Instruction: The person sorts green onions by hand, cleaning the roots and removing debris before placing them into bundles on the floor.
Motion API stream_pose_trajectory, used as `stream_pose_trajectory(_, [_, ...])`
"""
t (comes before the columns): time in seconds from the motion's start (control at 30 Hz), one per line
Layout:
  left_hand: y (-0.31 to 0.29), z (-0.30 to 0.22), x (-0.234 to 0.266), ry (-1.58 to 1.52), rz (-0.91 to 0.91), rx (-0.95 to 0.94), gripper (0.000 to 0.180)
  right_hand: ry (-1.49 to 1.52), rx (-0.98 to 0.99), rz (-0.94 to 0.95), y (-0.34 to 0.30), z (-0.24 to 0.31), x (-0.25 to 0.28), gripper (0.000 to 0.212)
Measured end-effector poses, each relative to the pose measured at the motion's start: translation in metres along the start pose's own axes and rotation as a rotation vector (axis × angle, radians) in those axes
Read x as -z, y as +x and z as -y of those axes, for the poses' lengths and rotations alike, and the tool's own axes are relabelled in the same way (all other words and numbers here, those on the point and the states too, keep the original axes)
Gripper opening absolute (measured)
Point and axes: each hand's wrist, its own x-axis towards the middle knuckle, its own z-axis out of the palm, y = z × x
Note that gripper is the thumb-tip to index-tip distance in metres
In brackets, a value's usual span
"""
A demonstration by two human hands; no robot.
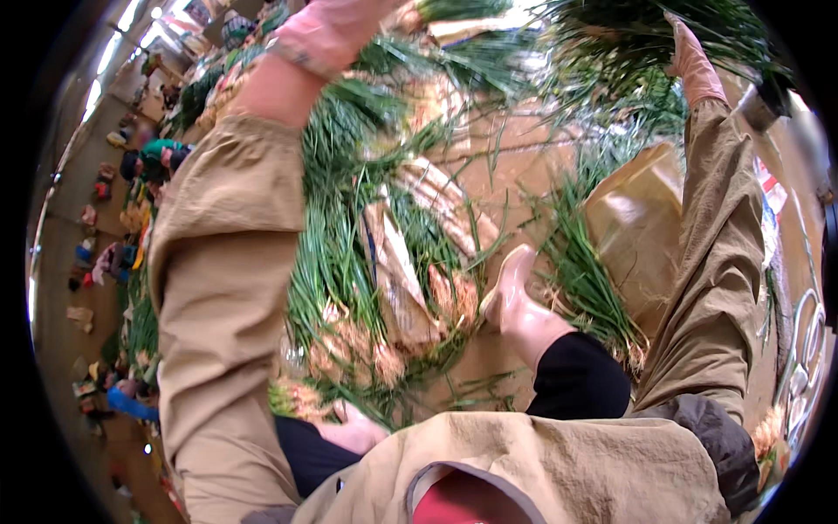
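My left hand (336,37), in a pink glove, reaches far forward to the top edge of the view. Its fingers are cut off there, so what they do does not show. Past it, near the top edge, lie green onions (458,9) with pale root ends. At the far right my right hand (694,72), also gloved in pink, grips a big bunch of green onions (611,26); the leaves spread to both sides and hide part of the fingers. More green onions (332,262) with tangled roots lie between my arms on the brown floor.
Flattened sacking (397,279) lies among the onions by my pale boots (524,306). A yellowish plastic sheet or bag (642,227) is beside my right forearm. At the far left, people (161,157) work among produce. A dark container (766,105) stands beyond my right wrist.
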Motion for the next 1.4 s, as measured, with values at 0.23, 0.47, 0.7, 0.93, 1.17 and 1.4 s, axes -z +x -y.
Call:
stream_pose_trajectory(0.23, [-0.16,0.116,0.16,0.129,-0.175,0.683,0.048,0.392,-0.435,0.677,-0.112,-0.228,-0.13,0.031])
stream_pose_trajectory(0.47, [-0.332,0.115,0.214,0.336,-0.26,1.275,0.047,-0.36,-0.622,1.14,-0.354,-0.264,-0.241,0.026])
stream_pose_trajectory(0.7, [-0.423,0.188,0.219,0.199,-0.421,1.215,0.035,-0.171,-0.505,1.322,-0.438,-0.221,-0.339,0.052])
stream_pose_trajectory(0.93, [-0.474,0.283,0.126,-0.309,-0.492,1.061,0.043,-0.062,-0.173,0.935,-0.608,-0.042,-0.368,0.032])
stream_pose_trajectory(1.17, [-0.454,0.364,0.09,-0.191,-0.793,0.963,0.027,0.011,0.414,1.343,-0.638,-0.083,-0.397,0.031])
stream_pose_trajectory(1.4, [-0.481,0.38,0.107,-0.376,-0.78,0.793,0.025,-0.189,-0.151,0.779,-0.55,-0.168,-0.355,0.025])
